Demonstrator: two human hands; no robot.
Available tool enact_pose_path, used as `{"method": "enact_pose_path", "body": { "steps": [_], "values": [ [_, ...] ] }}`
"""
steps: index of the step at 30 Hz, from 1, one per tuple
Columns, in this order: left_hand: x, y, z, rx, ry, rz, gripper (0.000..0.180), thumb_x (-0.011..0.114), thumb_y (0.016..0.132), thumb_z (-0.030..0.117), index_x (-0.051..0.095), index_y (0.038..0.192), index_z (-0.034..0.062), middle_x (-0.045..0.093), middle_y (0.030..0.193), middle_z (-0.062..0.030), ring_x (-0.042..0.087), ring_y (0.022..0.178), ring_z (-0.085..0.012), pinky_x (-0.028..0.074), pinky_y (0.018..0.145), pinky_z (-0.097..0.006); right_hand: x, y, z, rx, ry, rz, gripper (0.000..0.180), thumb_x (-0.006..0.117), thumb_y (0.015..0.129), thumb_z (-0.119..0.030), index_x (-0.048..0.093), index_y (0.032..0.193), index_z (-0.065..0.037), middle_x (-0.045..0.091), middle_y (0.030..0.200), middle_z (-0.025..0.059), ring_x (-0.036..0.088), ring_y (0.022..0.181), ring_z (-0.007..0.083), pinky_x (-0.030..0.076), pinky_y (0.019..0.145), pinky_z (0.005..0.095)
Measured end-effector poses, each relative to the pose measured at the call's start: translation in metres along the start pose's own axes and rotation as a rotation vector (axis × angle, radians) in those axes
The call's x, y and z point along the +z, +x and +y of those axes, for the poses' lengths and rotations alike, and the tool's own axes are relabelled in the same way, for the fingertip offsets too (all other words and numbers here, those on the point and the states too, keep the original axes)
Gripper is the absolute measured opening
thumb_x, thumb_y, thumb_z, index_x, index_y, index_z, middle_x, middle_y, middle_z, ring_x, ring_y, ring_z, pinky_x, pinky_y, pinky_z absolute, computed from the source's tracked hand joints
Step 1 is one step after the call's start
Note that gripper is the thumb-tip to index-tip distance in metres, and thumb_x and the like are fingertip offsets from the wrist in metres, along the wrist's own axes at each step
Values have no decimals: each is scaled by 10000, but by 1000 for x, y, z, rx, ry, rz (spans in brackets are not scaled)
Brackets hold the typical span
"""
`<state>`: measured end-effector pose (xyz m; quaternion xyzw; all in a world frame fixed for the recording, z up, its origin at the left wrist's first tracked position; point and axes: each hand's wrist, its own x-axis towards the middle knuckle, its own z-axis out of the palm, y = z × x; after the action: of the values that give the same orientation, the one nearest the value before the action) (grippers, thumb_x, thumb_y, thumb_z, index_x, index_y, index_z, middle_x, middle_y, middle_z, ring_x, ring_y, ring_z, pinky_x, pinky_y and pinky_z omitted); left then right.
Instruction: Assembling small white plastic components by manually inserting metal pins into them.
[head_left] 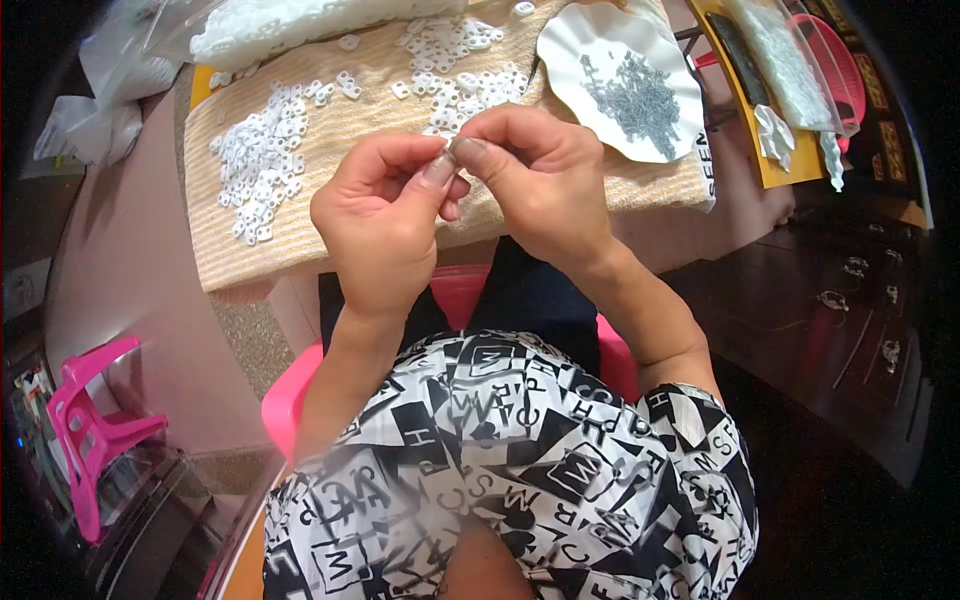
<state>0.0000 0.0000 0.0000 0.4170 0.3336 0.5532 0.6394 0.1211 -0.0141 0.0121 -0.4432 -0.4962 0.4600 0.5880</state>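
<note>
My left hand (pixel 378 212) and my right hand (pixel 545 178) meet over the near part of a striped towel (pixel 345 215), thumbs and fingertips pinched together. Between them shows a sliver of a small white plastic piece (pixel 449 146), mostly hidden by the fingers. Just beyond the fingertips lies a heap of small white plastic pieces with holes (pixel 470 95). Another heap of these pieces (pixel 255 165) spreads to the left. Right of my hands, a white wavy-rimmed plate (pixel 566 50) holds many tiny grey parts, too small to tell their kind.
A clear container full of white pieces (pixel 290 30) stands along the far edge. At right, a yellow board (pixel 745 130) bears a clear box (pixel 785 60), beside a pink basket (pixel 835 70). A pink stool (pixel 90 430) stands at lower left; clear plastic bags (pixel 95 125) hang far left.
</note>
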Motion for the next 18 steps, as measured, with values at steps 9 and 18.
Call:
{"method": "enact_pose_path", "body": {
  "steps": [9, 18],
  "values": [
    [-13, 8, -5, -5, -41, 27, 116, 569, 781, -51, 569, 896, -59, 596, 753, -98, 566, 611, -123, 461, 540, -211, -16, 11, 12, 227, 56, -80, 216, 567, 839, -130, 611, 954, 47, 631, 763, 86, 576, 668, 94, 471, 610, 201],
    [-63, 12, -9, -131, -208, 56, 159, 542, 796, -49, 555, 953, -40, 586, 804, -101, 569, 693, -153, 454, 585, -223, -52, 31, -7, 156, -456, -14, 247, 538, 848, -125, 580, 1020, 48, 636, 834, 85, 586, 740, 106, 471, 671, 219]
  ]
}}
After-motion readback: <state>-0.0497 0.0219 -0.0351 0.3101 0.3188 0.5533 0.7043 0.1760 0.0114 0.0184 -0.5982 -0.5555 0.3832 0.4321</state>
